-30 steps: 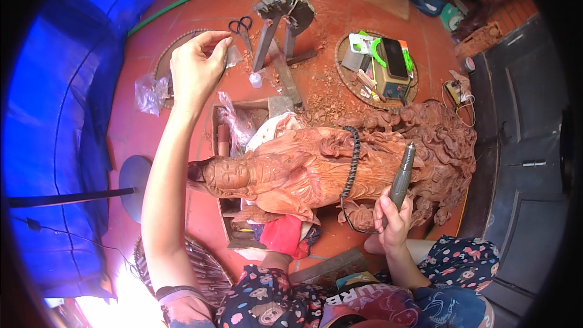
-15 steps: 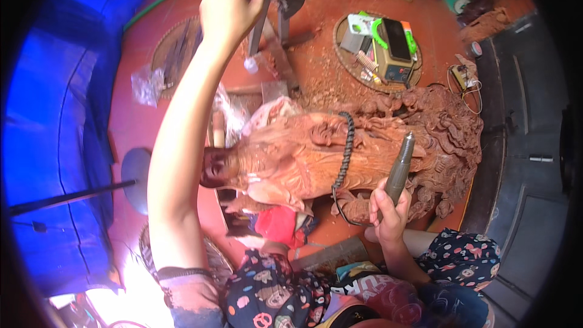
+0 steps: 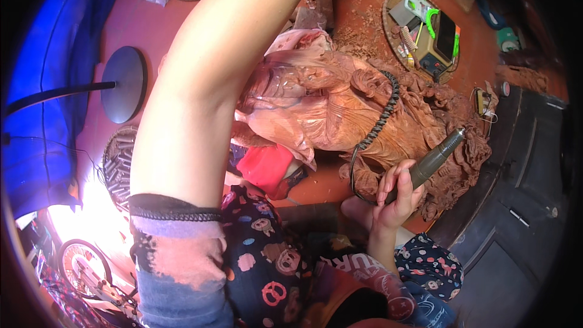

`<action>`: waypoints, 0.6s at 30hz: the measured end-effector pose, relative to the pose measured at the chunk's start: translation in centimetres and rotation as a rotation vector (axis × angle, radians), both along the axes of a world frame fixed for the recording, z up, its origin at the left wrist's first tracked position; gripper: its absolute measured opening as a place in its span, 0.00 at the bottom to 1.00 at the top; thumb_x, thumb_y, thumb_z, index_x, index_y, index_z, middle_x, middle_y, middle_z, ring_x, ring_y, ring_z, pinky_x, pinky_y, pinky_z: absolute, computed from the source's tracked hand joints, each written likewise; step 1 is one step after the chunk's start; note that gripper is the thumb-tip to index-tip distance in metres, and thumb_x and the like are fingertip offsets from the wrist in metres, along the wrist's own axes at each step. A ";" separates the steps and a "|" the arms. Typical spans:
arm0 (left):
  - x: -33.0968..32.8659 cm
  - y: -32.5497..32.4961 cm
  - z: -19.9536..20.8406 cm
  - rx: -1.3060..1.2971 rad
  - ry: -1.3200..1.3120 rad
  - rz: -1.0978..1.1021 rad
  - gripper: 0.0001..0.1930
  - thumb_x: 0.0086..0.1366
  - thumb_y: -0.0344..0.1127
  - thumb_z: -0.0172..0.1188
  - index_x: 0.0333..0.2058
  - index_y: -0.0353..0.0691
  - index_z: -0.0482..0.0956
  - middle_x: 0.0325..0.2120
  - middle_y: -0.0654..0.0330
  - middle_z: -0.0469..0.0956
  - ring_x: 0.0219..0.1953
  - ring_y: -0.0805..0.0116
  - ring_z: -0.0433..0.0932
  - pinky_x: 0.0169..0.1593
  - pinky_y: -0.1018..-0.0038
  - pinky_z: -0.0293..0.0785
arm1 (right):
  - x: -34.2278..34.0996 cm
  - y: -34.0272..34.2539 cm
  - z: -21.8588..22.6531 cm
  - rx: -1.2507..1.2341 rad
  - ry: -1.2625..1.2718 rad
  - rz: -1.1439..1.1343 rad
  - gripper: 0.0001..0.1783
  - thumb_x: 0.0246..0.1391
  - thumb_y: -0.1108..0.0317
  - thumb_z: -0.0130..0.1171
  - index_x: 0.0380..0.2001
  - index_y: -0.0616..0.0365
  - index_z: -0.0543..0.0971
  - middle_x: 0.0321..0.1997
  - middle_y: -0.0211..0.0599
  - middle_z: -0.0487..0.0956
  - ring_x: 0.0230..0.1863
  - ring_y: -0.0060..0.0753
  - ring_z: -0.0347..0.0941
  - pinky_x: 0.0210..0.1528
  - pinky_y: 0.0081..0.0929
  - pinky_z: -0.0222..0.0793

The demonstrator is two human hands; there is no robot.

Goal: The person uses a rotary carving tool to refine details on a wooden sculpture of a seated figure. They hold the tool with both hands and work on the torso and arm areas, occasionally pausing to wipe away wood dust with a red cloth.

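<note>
My right hand (image 3: pixel 398 195) is closed round a dark grey rotary carving handpiece (image 3: pixel 435 161). Its metal tip points up and right, over the ornate end of a reddish wooden carving (image 3: pixel 322 112). From the handpiece a coiled black cord (image 3: pixel 381 120) loops across the carved wood. My left arm (image 3: pixel 188 85) stretches up across the carving and leaves the picture at the top edge, so that hand is out of sight. The arm hides the carving's left end, where the head showed before.
A woven tray (image 3: pixel 388 30) at the upper right bears a control box (image 3: pixel 431 64) and a phone (image 3: pixel 448 33). Left of my arm are a round black stand base (image 3: pixel 124 85) and a basket of metal tools (image 3: pixel 118 164). Red cloth (image 3: pixel 264 170) lies below the carving; a dark door (image 3: pixel 516 188) stands right.
The view has swung down and left. My left hand, earlier at a dark clamp-like object on a stand, has gone out past the top edge. My right hand still holds the handpiece, now tilted further right.
</note>
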State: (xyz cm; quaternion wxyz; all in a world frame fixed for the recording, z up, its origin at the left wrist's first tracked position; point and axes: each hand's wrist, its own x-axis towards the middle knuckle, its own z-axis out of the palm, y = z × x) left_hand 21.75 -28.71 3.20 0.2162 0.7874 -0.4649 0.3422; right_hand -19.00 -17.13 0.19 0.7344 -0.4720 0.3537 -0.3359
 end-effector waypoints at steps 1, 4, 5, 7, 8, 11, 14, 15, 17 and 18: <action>0.3 -0.1 0.0 -0.004 -0.016 0.017 0.04 0.48 0.33 0.60 0.20 0.40 0.81 0.20 0.51 0.80 0.26 0.58 0.82 0.30 0.65 0.77 | 0.1 0.0 0.0 0.000 -0.001 0.007 0.09 0.59 0.69 0.54 0.35 0.63 0.67 0.17 0.33 0.66 0.11 0.18 0.58 0.11 0.12 0.53; 1.0 -0.5 -0.6 -0.088 -0.122 0.024 0.05 0.48 0.33 0.59 0.20 0.41 0.81 0.19 0.53 0.80 0.25 0.58 0.82 0.29 0.65 0.77 | 0.2 0.0 0.0 0.003 -0.009 0.028 0.09 0.59 0.69 0.54 0.35 0.63 0.67 0.17 0.33 0.66 0.11 0.18 0.57 0.11 0.12 0.54; 1.2 -0.7 -0.7 -0.108 -0.146 0.020 0.05 0.48 0.33 0.59 0.20 0.41 0.81 0.19 0.53 0.80 0.24 0.58 0.82 0.29 0.65 0.76 | 0.2 0.0 0.0 0.005 -0.013 0.034 0.09 0.59 0.68 0.54 0.35 0.63 0.67 0.17 0.33 0.66 0.11 0.18 0.57 0.11 0.12 0.54; 1.5 -1.0 -1.0 -0.147 -0.174 -0.013 0.05 0.48 0.33 0.59 0.20 0.41 0.81 0.19 0.53 0.80 0.24 0.58 0.81 0.29 0.65 0.76 | 0.2 -0.1 0.0 -0.025 -0.007 0.065 0.09 0.61 0.67 0.51 0.33 0.62 0.66 0.19 0.32 0.64 0.12 0.16 0.55 0.11 0.11 0.53; 1.7 -1.0 -1.2 -0.159 -0.177 -0.040 0.05 0.48 0.33 0.59 0.20 0.41 0.81 0.19 0.53 0.80 0.24 0.58 0.81 0.29 0.65 0.76 | 0.3 0.0 0.1 -0.039 -0.004 0.081 0.09 0.63 0.67 0.49 0.33 0.61 0.65 0.20 0.31 0.64 0.12 0.15 0.54 0.10 0.11 0.52; 1.6 -1.3 -1.2 -0.160 -0.151 -0.070 0.05 0.48 0.34 0.59 0.20 0.41 0.81 0.19 0.52 0.80 0.24 0.57 0.81 0.29 0.64 0.76 | 0.2 -0.2 0.0 -0.010 -0.007 0.021 0.10 0.60 0.68 0.54 0.34 0.63 0.67 0.17 0.34 0.66 0.11 0.18 0.57 0.10 0.12 0.54; 1.9 -0.9 -1.2 -0.172 -0.124 -0.045 0.06 0.48 0.34 0.59 0.19 0.40 0.81 0.19 0.52 0.79 0.24 0.56 0.81 0.29 0.63 0.76 | 0.3 0.0 0.0 -0.004 -0.030 0.044 0.09 0.60 0.68 0.54 0.35 0.63 0.67 0.17 0.33 0.65 0.11 0.17 0.57 0.10 0.11 0.54; 1.8 -0.8 -1.1 -0.184 -0.118 -0.038 0.06 0.48 0.34 0.59 0.19 0.40 0.81 0.19 0.52 0.79 0.24 0.56 0.81 0.29 0.63 0.76 | 0.3 0.0 -0.1 -0.005 -0.026 0.041 0.09 0.60 0.68 0.53 0.35 0.63 0.67 0.17 0.33 0.65 0.11 0.17 0.57 0.10 0.11 0.54; 1.8 -0.4 -0.9 -0.179 -0.055 -0.005 0.06 0.49 0.33 0.59 0.19 0.39 0.80 0.19 0.51 0.79 0.25 0.55 0.81 0.30 0.63 0.76 | 0.2 0.0 -0.1 -0.005 -0.020 0.038 0.09 0.60 0.68 0.53 0.35 0.63 0.67 0.17 0.33 0.65 0.11 0.17 0.57 0.10 0.11 0.54; 1.4 -0.3 -0.4 -0.181 -0.023 0.003 0.06 0.49 0.33 0.59 0.18 0.39 0.80 0.19 0.51 0.79 0.25 0.54 0.81 0.30 0.63 0.76 | 0.2 -0.1 -0.1 -0.006 -0.016 0.032 0.09 0.60 0.68 0.53 0.35 0.63 0.67 0.17 0.33 0.65 0.11 0.17 0.57 0.10 0.11 0.54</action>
